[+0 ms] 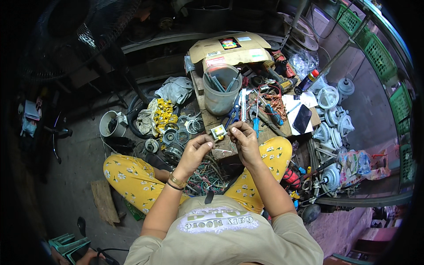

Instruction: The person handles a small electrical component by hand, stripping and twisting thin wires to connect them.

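My left hand (198,151) is closed in a pinch, its fingertips close to the lower left of a small transformer (218,132) with a yellow-wrapped coil and a pale metal frame. On the other side my right hand (245,140) also pinches, near the transformer's right edge. What lies between the fingertips of either hand is too small to make out, perhaps thin wire. Whether the transformer hangs or rests on the wooden bench (285,129) I cannot tell. A thin white strand (224,151) shows below it, between my hands.
A clear plastic bucket (219,98) with flat pieces stands ahead, before a cardboard box (227,47). Scissors (232,115), a screwdriver (256,121), a cordless drill (282,79) and a phone (302,118) lie rightward. Motor parts (182,134) and wire scraps (207,176) lie near my legs.
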`<act>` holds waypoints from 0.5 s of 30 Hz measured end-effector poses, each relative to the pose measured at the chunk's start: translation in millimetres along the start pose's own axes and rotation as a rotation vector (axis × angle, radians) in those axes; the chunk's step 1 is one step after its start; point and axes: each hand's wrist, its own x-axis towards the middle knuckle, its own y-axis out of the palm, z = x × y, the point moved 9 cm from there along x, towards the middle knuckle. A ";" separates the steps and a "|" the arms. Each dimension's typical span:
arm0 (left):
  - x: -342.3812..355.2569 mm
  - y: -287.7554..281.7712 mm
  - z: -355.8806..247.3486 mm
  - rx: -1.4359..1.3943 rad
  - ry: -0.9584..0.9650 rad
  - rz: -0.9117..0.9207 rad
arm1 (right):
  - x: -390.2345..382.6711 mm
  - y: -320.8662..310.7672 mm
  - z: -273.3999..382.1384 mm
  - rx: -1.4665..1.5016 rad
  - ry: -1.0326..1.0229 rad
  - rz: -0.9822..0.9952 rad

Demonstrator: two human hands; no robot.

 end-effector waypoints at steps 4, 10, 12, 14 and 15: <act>-2.7 8.3 -10.9 0.227 0.201 -0.094 | 2.4 -9.7 -3.1 0.056 -0.083 -0.047; -25.6 31.3 16.7 0.202 0.182 -0.099 | 25.0 -52.3 4.0 0.278 -0.169 -0.190; -33.6 21.4 37.2 0.195 0.010 -0.092 | 33.9 -81.2 36.2 0.171 -0.273 -0.254; -37.1 4.5 55.9 0.079 -0.107 -0.158 | 22.6 -50.8 47.5 -0.274 -0.234 -0.057; -31.2 3.9 40.5 0.073 0.026 -0.138 | 12.8 -26.6 51.1 -0.470 -0.285 0.101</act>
